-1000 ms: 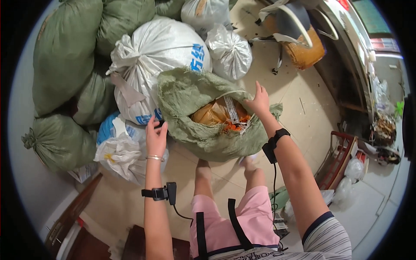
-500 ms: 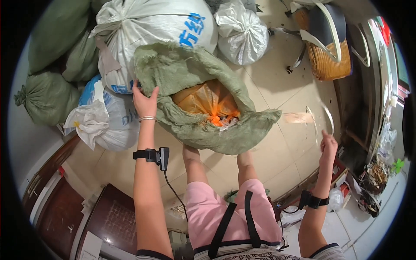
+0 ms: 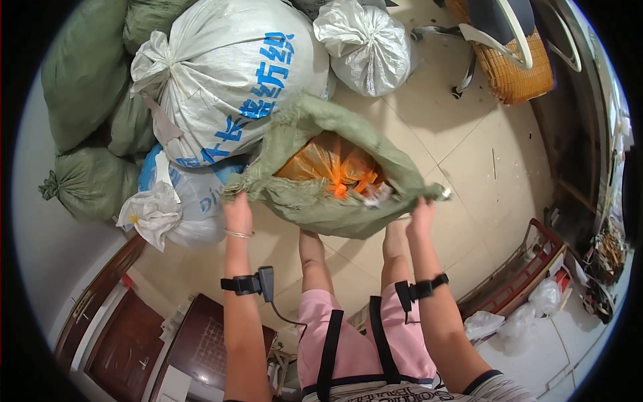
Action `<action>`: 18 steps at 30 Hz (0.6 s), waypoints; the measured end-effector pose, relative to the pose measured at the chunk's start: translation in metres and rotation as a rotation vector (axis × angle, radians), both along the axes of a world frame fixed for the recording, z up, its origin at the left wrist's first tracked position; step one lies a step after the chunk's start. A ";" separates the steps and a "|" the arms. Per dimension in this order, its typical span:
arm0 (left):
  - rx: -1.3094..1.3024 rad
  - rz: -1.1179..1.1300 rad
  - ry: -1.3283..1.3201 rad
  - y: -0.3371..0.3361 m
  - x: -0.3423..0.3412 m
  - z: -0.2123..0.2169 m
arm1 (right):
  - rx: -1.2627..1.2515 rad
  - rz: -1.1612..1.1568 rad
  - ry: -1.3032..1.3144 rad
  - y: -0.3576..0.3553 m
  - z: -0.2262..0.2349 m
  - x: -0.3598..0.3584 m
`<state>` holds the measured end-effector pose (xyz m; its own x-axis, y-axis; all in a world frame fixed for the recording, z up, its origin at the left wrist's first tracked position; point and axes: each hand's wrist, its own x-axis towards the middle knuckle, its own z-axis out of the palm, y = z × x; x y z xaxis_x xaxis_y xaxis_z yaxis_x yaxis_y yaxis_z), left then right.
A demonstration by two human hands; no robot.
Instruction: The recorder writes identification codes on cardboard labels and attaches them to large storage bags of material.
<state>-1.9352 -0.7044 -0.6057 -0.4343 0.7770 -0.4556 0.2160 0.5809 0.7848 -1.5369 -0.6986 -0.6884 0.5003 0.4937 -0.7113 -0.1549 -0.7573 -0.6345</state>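
- Sack (image 3: pixel 335 221), green, mouth open, approx. mid-view, in front of the person's shins, right btwn the two hands. Can't tell if its bottom's on the floor.
- Long axis runs L-to-R across the body, R end a touch nearer the person; mouth faces up.
- L hand (image 3: pixel 238 213) at the L corner: fingers look clamped on bunched cloth, tips partly hidden & a bit blurry.
- R hand (image 3: pixel 422 218) on the rim near the R corner, fingers shut on cloth, w/ a scrap of corner poking out past them.
- Neither hand's nearer, both are on it; bulk lies btwn them, mouth slightly fwd of the knuckles.
- Inside: brownish see-thru bag (image 3: pixel 311 161), orange knot (image 3: pixel 340 191) abt. mid-mouth. No finger on it.
- Main thing in the way, fwd-L: big white sack (image 3: pixel 214 74) w/ blue print, right behind the open one's far rim; can't tell if they touch.
- Pale plastic bag (image 3: pixel 194 214) just beside L hand, outer side, so tight there.
- Smaller white bag (image 3: pixel 368 50) further fwd, apart.
- Other green sacks (image 3: pixel 84 80) piled far L, by the wall.
- Chair (image 3: pixel 519 74) fwd-R, well apart; red rack (image 3: pixel 516 268) R of the R forearm, not touching.
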 end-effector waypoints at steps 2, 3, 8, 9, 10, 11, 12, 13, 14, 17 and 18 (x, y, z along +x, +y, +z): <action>-0.125 0.466 -0.112 -0.028 0.023 0.005 | 0.104 -0.324 0.238 -0.008 0.035 0.014; 0.057 0.741 -0.281 -0.028 0.054 0.008 | 0.111 -0.422 0.350 -0.014 0.044 0.030; -0.069 0.925 -0.415 -0.071 0.117 0.074 | 0.102 -0.381 0.523 -0.020 0.067 0.089; -0.140 0.835 -0.334 -0.084 0.127 0.089 | 0.048 -0.233 0.516 -0.015 0.063 0.102; -0.133 0.854 -0.351 -0.107 0.133 0.100 | -0.004 -0.083 0.499 -0.007 0.062 0.109; -0.136 0.885 -0.343 -0.133 0.135 0.111 | -0.045 -0.092 0.406 -0.004 0.067 0.088; -0.120 0.907 -0.345 -0.143 0.137 0.125 | -0.040 -0.067 0.411 -0.001 0.073 0.083; -0.050 0.920 -0.420 -0.147 0.139 0.144 | -0.153 0.126 0.283 -0.001 0.080 0.082; 0.020 0.930 -0.494 -0.153 0.138 0.153 | -0.264 0.313 0.148 0.001 0.085 0.079; 0.051 1.019 -0.514 -0.187 0.120 0.159 | -0.184 0.620 0.072 -0.002 0.109 0.044; 0.068 1.023 -0.524 -0.190 0.114 0.156 | -0.174 0.798 0.015 -0.003 0.108 0.045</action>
<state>-1.8213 -0.8944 -0.4499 -0.6453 0.1997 -0.7374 -0.6944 0.2492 0.6751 -1.4920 -0.7020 -0.5799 0.0343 0.5792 -0.8144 0.4647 -0.7307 -0.5001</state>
